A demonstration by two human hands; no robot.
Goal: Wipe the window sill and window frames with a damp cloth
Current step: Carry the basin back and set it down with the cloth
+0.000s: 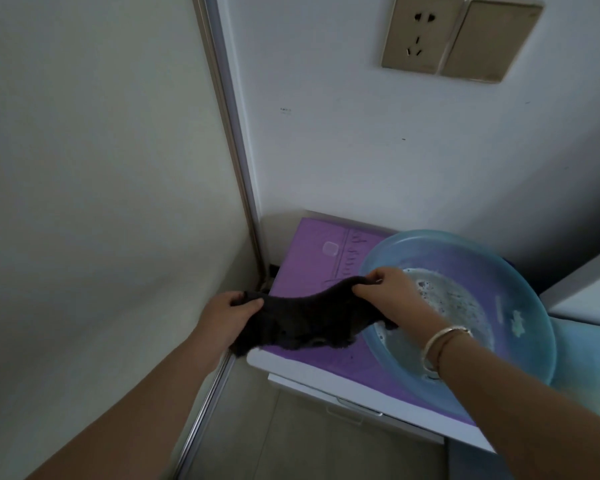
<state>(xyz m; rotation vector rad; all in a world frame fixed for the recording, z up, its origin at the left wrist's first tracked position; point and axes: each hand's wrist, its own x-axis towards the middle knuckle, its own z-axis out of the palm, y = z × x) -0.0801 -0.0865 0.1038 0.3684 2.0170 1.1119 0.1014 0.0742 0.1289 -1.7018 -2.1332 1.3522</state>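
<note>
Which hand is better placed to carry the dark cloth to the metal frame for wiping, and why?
Left, probably. The left hand grips the dark cloth right beside the metal frame. The right hand holds the other end over the blue basin, farther from the frame.

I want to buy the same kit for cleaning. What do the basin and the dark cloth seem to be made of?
The basin looks like translucent blue plastic with a smooth, slightly glossy finish: the purple surface under it shows through its wall. The cloth, held stretched between the left hand and right hand, looks like dark terry or microfibre, with a fuzzy, matte nap; which one is unclear.
</note>
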